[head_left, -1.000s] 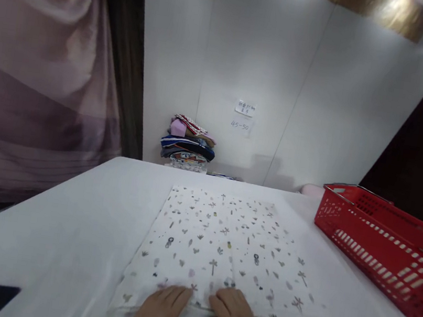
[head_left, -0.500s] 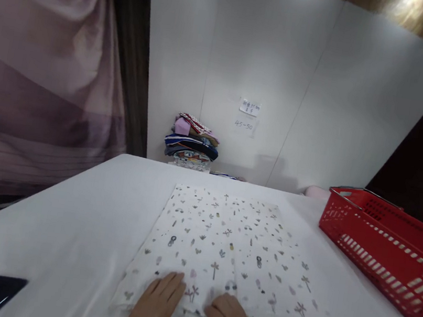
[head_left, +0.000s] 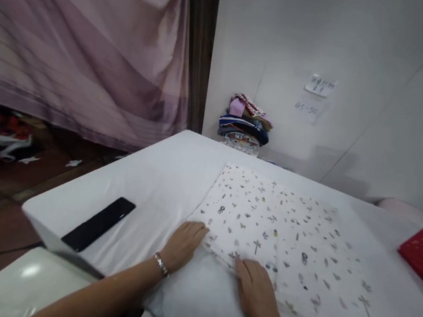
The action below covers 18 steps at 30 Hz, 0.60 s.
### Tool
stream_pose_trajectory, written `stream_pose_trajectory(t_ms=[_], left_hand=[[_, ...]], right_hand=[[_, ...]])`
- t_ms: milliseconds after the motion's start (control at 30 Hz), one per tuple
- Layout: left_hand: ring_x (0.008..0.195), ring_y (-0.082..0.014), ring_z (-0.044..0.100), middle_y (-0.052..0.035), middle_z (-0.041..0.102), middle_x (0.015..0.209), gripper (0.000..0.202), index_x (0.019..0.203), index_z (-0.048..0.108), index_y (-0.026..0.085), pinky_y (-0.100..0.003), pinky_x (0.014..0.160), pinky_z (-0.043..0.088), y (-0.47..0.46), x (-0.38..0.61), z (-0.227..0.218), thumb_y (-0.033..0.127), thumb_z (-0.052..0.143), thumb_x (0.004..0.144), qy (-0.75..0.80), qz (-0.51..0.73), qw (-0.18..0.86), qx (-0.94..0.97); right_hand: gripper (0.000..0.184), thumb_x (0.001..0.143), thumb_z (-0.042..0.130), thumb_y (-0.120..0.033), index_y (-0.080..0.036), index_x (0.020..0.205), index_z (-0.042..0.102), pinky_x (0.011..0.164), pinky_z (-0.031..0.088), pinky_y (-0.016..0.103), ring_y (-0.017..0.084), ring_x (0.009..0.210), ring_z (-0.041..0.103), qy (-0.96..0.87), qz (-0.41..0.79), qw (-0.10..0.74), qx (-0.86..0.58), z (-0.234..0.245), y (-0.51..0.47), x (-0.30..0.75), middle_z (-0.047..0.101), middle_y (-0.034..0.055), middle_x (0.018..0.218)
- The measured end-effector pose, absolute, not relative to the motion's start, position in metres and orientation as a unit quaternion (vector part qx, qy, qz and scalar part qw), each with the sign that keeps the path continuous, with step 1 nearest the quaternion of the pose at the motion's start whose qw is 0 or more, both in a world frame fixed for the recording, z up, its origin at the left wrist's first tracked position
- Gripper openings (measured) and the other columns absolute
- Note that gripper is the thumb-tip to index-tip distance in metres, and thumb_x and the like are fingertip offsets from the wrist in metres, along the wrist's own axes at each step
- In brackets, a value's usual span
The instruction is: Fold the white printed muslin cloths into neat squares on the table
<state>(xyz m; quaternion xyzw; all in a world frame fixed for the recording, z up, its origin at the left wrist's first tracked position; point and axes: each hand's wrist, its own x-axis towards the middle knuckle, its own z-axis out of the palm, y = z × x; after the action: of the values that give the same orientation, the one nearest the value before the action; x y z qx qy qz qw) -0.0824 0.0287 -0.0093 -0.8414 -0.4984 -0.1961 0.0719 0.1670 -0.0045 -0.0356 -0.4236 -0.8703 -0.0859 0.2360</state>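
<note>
Most of the patterned cloth (head_left: 284, 227) lies flat beyond the fingertips of the left hand (head_left: 184, 243) and right hand (head_left: 255, 287), which touch its near edge, the left near a corner. Whether the slightly bent fingers grip fabric, I cannot tell.

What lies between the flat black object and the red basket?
The patterned cloth lies there in the head view, with the left hand and right hand at its near edge.

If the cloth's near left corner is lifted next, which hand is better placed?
Probably the left hand: it touches the cloth by that corner, while the right hand lies farther along the near edge.
</note>
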Motion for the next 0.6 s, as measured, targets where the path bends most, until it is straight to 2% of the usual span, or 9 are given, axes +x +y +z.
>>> stream_pose_trajectory(t_ms=[133,233,367,500,600], left_hand=[[0.091,-0.0182,0.054,-0.0058,0.061,0.092,0.039,0.097,0.054,0.016,-0.036,0.091,0.037,0.036,-0.093,0.000,-0.004,0.039,0.068,-0.512,-0.207,0.021,-0.834],[0.086,-0.0169,0.055,-0.0043,0.063,0.088,0.040,0.096,0.054,0.017,-0.035,0.090,0.037,0.041,-0.101,0.008,-0.002,0.041,0.064,-0.517,-0.198,-0.031,-0.832],[0.078,-0.0147,0.057,-0.0008,0.064,0.080,0.031,0.083,0.056,0.019,-0.036,0.093,0.034,0.046,-0.106,0.015,0.000,0.042,0.062,-0.510,-0.158,-0.098,-0.840],[0.085,-0.0155,0.056,-0.0011,0.063,0.083,0.029,0.080,0.057,0.019,-0.036,0.092,0.035,0.046,-0.111,0.015,0.002,0.043,0.062,-0.488,-0.147,-0.116,-0.852],[0.098,-0.0181,0.052,-0.0046,0.060,0.099,0.038,0.094,0.056,0.018,-0.035,0.089,0.037,0.041,-0.113,0.013,0.001,0.045,0.061,-0.466,-0.172,-0.080,-0.864]], right_hand=[[0.030,0.078,0.042,-0.002,-0.014,0.103,0.055,0.070,0.038,0.033,0.022,0.082,0.050,-0.876,-0.058,0.192,-0.438,-0.027,0.004,0.148,0.057,0.0105,0.091],[0.025,0.082,0.043,-0.006,-0.016,0.101,0.057,0.072,0.037,0.031,0.020,0.082,0.050,-0.876,-0.037,0.153,-0.456,-0.021,0.009,0.138,0.058,0.0086,0.089],[0.023,0.085,0.042,-0.012,-0.017,0.100,0.058,0.073,0.038,0.029,0.020,0.082,0.052,-0.879,0.029,0.100,-0.465,-0.014,0.012,0.134,0.059,0.0072,0.089],[0.023,0.087,0.040,-0.018,-0.019,0.101,0.059,0.076,0.039,0.028,0.019,0.090,0.053,-0.867,0.117,0.091,-0.477,-0.011,0.013,0.137,0.059,0.0068,0.097],[0.025,0.087,0.039,-0.020,-0.019,0.103,0.058,0.079,0.039,0.027,0.018,0.094,0.053,-0.853,0.158,0.101,-0.487,-0.010,0.014,0.139,0.060,0.0064,0.101]])
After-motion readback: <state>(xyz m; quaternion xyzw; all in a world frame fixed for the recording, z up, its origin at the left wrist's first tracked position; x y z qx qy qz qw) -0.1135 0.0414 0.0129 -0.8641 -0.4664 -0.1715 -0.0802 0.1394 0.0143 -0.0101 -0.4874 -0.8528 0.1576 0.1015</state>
